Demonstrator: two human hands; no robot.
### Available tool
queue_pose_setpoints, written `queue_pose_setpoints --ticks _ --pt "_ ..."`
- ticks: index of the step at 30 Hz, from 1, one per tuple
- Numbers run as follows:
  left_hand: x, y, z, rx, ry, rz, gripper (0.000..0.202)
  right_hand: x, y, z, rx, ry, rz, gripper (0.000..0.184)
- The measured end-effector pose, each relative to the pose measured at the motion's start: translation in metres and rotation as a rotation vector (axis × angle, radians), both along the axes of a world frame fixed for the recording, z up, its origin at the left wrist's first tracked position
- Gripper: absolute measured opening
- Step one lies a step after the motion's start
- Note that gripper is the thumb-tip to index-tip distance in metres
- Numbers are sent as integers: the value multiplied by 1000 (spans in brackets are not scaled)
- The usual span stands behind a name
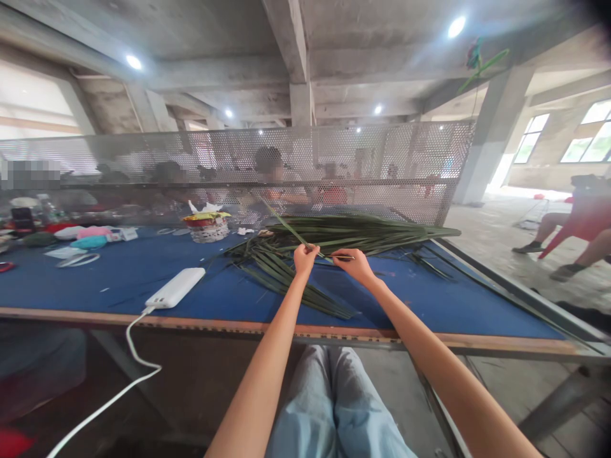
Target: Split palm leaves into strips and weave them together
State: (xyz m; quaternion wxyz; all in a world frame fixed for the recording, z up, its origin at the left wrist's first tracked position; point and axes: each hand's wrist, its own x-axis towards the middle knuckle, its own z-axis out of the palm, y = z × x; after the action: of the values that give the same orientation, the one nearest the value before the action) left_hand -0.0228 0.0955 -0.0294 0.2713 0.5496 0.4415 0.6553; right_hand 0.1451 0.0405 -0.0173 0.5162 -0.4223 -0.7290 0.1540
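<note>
Well, from the head camera, the person's left hand (305, 259) and right hand (347, 262) sit close together but not touching, out over a blue-topped counter (119, 286) with an orange-brown wooden edge. Each hand pinches a narrow green palm leaflet (291, 232) between fingers and thumb. The leaflet rises from the left hand toward the upper left, and a thin stretch runs across to the right hand. Directly beneath and beyond the hands, a loose pile of long green palm fronds (334, 232) lies on the counter, with its tips fanning toward the near edge. To the left, a white rectangular power bank (175, 287) rests on the blue top, and its white cable (128, 337) drops over the edge. Further back stands a small woven basket (207, 229) with yellow and red material on top, and colourful packets (90, 236) lie toward the far left. A perforated metal mesh screen (238, 152) runs along the far side, with seated people (272, 178) dimly visible through it. The person's knees in pale blue jeans (334, 401) show below the counter.
</note>
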Motion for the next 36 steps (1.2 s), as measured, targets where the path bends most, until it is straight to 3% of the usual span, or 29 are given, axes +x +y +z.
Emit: queue_pose_setpoints --ticks 3,8,20,36 --pt "-1 1 -2 -21 40 -29 12 -1 -1 0 13 2 -1 16" --pt "-5 0 -2 -47 195 87 29 -1 1 -1 19 -2 18 16" --pt "-4 -11 7 -122 486 66 26 3 6 -2 -17 3 58 17" --pt "-12 -9 8 -141 399 143 22 10 5 -1 -118 17 25 15"
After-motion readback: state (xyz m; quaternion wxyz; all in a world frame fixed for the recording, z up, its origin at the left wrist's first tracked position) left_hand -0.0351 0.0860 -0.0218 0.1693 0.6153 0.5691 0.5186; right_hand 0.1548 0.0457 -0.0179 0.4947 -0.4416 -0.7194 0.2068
